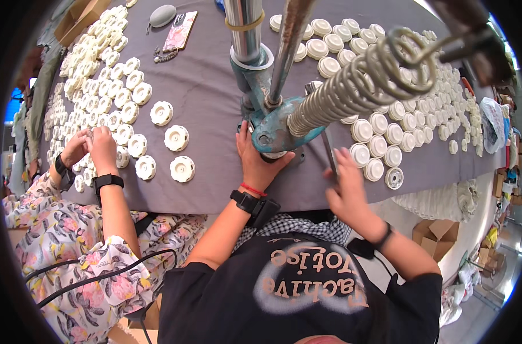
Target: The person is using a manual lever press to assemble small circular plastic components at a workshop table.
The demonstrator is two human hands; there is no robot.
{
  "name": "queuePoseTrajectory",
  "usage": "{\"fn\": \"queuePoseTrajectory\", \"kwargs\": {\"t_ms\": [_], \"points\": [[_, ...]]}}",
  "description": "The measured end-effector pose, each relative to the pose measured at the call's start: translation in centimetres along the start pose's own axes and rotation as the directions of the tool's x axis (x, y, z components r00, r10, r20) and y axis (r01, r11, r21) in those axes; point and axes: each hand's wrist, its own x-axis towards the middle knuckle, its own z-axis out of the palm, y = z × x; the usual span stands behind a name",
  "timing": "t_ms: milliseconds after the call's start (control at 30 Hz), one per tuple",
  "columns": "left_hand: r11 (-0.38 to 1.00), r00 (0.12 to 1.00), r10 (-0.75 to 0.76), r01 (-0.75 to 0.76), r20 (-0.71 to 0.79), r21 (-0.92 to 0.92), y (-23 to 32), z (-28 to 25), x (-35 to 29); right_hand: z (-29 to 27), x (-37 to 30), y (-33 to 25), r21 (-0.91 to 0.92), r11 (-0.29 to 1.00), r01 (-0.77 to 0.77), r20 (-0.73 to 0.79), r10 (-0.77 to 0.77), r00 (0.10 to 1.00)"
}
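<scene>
A: Dead centre, the blue-green hand press (pixel 278 121) stands on the grey cloth (pixel 215 86), its big spring (pixel 341 94) jutting up to the right!

B: And the hands?

A: Left hand (pixel 258 163) at the foot of the press, fingers and thumb spread round it; whether a part sits under that palm, I can't tell. Right hand (pixel 349 186) well apart from it, a blur beside the metal bar (pixel 330 153); no telling if it grips.

B: How far along?

A: Mid-run, I'd judge. White wheels (pixel 182 169) crowd the left, white caps (pixel 361 131) the right, plenty of each. Which lot is finished, the view doesn't settle.

B: Farther out?

A: A co-worker in floral clothes (pixel 60 269) sits to the left; a phone (pixel 180 31) lies beyond the wheels.
</scene>
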Motion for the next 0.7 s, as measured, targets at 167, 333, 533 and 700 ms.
{"fn": "queuePoseTrajectory", "kwargs": {"t_ms": [167, 333, 533, 700], "points": [[0.986, 0.973, 0.143, -0.124, -0.180, 0.112, 0.9, 0.2, 0.2, 4.3, 3.3, 3.1, -0.224, 0.954, 0.201, -0.294, -0.262, 0.919], [0.991, 0.979, 0.120, -0.108, -0.166, 0.077, 2.5, -1.0, 0.2, 3.6, 2.5, 2.6, -0.079, 0.969, 0.235, -0.294, -0.248, 0.923], [0.996, 0.969, 0.085, -0.091, -0.233, -0.016, 2.7, 0.5, -0.9, -0.3, -0.9, 0.6, 0.010, 0.993, 0.118, -0.101, -0.117, 0.988], [0.995, 0.957, 0.097, -0.087, -0.275, 0.051, 3.0, 1.7, -2.1, -2.9, -0.2, -0.6, 0.340, 0.653, -0.677, 0.485, 0.495, 0.721]]}}
